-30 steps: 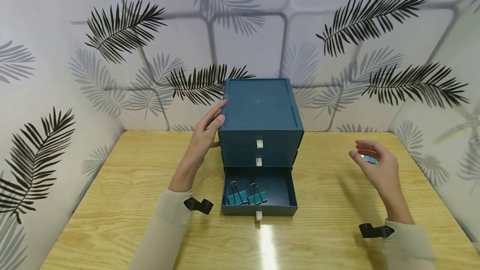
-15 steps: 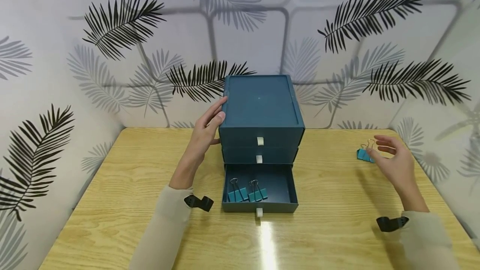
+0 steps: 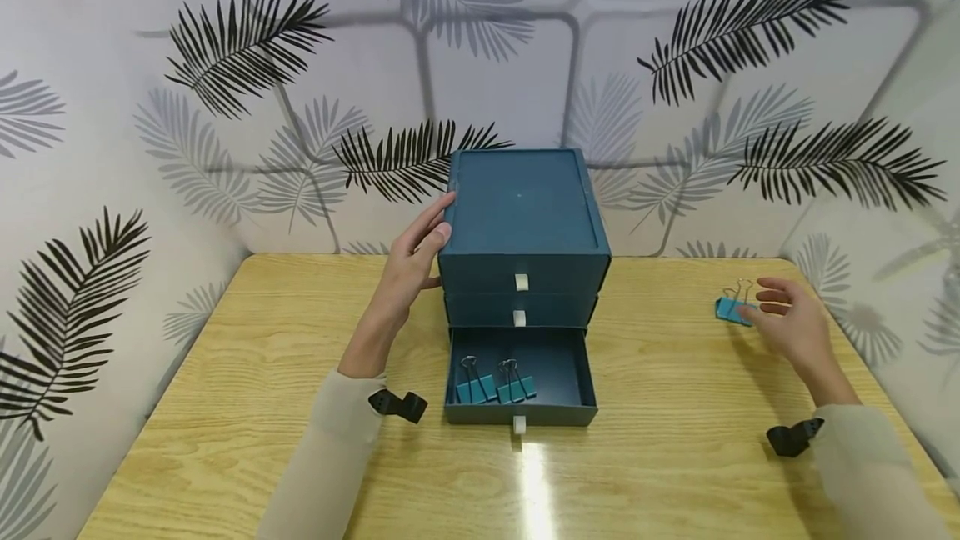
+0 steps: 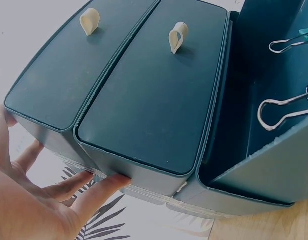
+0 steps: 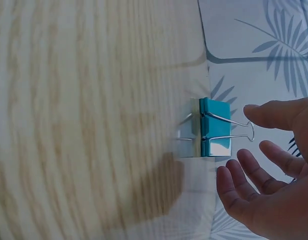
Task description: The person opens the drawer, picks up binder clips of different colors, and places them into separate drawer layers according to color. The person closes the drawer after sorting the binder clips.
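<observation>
A dark blue desktop drawer unit (image 3: 525,202) stands near the back of the wooden table. My left hand (image 3: 405,277) rests along its left side, fingertips against the wall with fingers extended. The bottom drawer (image 3: 562,416) is pulled out and holds two teal binder clips, one binder clip (image 3: 476,391) at the left and another binder clip (image 3: 517,390) beside it. Toward the right a third teal binder clip (image 5: 219,130) stands on the table with its wire handles up. My right hand (image 3: 797,330) is right beside that clip, thumb and fingers spread around its handles without gripping.
The two upper drawers are closed, each with a small pale pull tab (image 3: 521,282) on its front. Behind the wooden table (image 3: 247,373) rises a wall (image 3: 495,90) with a leaf pattern. A black wrist camera (image 3: 793,437) sits on the right sleeve.
My right hand has moved right, uncovering the binder clip on the table and coming to its right side. My left hand stays on the drawer unit. The camera view tilted slightly.
</observation>
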`<state>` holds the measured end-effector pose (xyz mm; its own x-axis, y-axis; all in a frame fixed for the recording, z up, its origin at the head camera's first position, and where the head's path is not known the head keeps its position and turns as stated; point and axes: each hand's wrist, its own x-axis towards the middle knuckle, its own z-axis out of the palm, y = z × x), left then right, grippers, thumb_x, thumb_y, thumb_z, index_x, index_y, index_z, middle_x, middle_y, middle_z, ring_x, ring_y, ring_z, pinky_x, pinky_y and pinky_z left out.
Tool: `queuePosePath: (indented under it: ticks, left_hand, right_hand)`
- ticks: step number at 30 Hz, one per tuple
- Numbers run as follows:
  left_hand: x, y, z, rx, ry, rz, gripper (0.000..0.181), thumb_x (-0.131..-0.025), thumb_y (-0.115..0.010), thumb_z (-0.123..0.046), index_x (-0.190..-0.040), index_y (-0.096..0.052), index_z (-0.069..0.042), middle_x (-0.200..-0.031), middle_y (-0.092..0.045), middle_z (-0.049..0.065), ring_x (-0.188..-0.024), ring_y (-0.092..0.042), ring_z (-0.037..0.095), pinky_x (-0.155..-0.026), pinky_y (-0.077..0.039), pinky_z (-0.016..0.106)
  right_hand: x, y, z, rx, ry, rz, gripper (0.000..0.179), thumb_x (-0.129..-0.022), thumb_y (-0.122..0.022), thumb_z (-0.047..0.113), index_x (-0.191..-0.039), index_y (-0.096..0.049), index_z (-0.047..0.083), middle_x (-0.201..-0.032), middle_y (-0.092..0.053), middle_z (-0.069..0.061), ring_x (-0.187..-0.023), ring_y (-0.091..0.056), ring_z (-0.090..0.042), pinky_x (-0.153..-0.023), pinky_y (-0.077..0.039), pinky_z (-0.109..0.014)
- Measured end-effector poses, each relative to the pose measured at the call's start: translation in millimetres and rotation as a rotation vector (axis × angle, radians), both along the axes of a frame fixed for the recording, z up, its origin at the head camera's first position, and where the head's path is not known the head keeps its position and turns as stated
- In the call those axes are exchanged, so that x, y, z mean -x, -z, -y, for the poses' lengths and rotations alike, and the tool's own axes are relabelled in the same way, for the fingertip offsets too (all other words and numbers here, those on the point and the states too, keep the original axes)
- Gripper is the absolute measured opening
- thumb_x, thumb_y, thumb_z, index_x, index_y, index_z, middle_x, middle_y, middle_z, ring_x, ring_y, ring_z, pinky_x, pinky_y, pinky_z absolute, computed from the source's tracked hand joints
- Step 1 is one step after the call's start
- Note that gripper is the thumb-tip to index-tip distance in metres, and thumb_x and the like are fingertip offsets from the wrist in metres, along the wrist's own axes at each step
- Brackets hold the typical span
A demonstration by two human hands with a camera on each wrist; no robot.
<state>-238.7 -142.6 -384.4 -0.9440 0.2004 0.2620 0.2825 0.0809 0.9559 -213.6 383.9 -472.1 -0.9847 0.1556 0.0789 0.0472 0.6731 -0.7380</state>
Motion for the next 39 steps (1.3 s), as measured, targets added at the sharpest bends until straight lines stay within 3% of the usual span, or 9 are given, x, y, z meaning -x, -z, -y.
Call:
queuePosePath:
  ticks: [10,17,21,24,26,30,36,39]
  left_hand:
    - [0.4,-0.2,-0.8,0.0,0.003,0.004,0.05,-0.108,-0.05,-0.04,-0.157,-0.043,-0.038,-0.165,-0.032,0.001,-0.149,-0.033,0.026,-0.091,-0.046,0.074]
    - [0.3,-0.2,-0.3,-0.008,0.012,0.001,0.049,-0.108,-0.05,-0.038,-0.157,-0.043,-0.037,-0.165,-0.032,0.001,-0.149,-0.033,0.025,-0.092,-0.045,0.074]
    - [-0.3,0.1,-0.1,-0.007,0.015,-0.001,0.049,-0.108,-0.049,-0.038,-0.157,-0.043,-0.038,-0.164,-0.032,0.0,-0.149,-0.033,0.024,-0.092,-0.045,0.074]
    - [-0.7,0.0,-0.2,-0.002,0.011,0.002,0.049,-0.108,-0.05,-0.039,-0.157,-0.043,-0.038,-0.164,-0.032,0.0,-0.149,-0.034,0.025,-0.092,-0.045,0.074]
    - [-1.1,-0.5,-0.5,-0.002,0.01,0.003,0.049,-0.108,-0.049,-0.039,-0.157,-0.043,-0.038,-0.164,-0.032,0.0,-0.149,-0.034,0.025,-0.091,-0.045,0.075]
    - [-1.2,-1.0,-0.7,-0.004,0.008,0.0,0.05,-0.108,-0.05,-0.039,-0.157,-0.043,-0.037,-0.164,-0.032,0.0,-0.149,-0.034,0.025,-0.091,-0.045,0.075]
    - [-0.2,0.0,-0.1,0.003,0.001,-0.006,0.05,-0.108,-0.05,-0.039,-0.157,-0.043,-0.038,-0.164,-0.033,0.0,-0.148,-0.034,0.026,-0.091,-0.046,0.075]
    - [-0.2,0.1,0.4,0.006,0.0,-0.009,0.05,-0.108,-0.05,-0.039,-0.157,-0.043,-0.038,-0.164,-0.033,0.0,-0.148,-0.035,0.026,-0.091,-0.046,0.075]
  right_hand:
    - [10.2,11.4,-5.2,0.018,-0.072,0.088,0.076,-0.099,-0.07,0.03,-0.151,-0.035,-0.014,-0.141,-0.044,-0.041,-0.124,-0.047,-0.054,-0.068,-0.043,-0.01]
    - [15.4,12.7,-4.8,-0.051,-0.103,0.098,0.064,-0.097,-0.073,0.029,-0.139,-0.051,-0.013,-0.134,-0.052,-0.037,-0.116,-0.053,-0.049,-0.07,-0.045,-0.017]
    - [14.9,12.8,-4.0,-0.061,-0.102,0.095,0.057,-0.097,-0.074,0.028,-0.132,-0.056,-0.013,-0.129,-0.054,-0.036,-0.113,-0.055,-0.048,-0.08,-0.052,-0.035]
    - [13.7,12.1,-2.5,-0.066,-0.108,0.086,0.054,-0.097,-0.073,0.027,-0.128,-0.056,-0.014,-0.128,-0.054,-0.038,-0.113,-0.054,-0.051,-0.087,-0.05,-0.053]
    - [13.1,11.8,-1.4,-0.08,-0.11,0.072,0.051,-0.097,-0.073,0.025,-0.126,-0.057,-0.014,-0.127,-0.055,-0.039,-0.112,-0.055,-0.052,-0.088,-0.049,-0.058]
    - [12.8,11.7,-0.6,-0.119,-0.111,0.032,0.045,-0.097,-0.073,0.023,-0.122,-0.06,-0.013,-0.121,-0.059,-0.037,-0.107,-0.058,-0.051,-0.081,-0.052,-0.049]
    - [12.4,12.9,-0.9,-0.135,-0.127,-0.021,0.037,-0.097,-0.073,0.019,-0.119,-0.065,-0.01,-0.114,-0.063,-0.032,-0.103,-0.062,-0.048,-0.069,-0.048,-0.018]
    - [12.2,12.5,-1.0,-0.129,-0.123,-0.021,0.037,-0.097,-0.073,0.021,-0.119,-0.066,-0.008,-0.116,-0.063,-0.032,-0.103,-0.065,-0.046,-0.066,-0.047,-0.016]
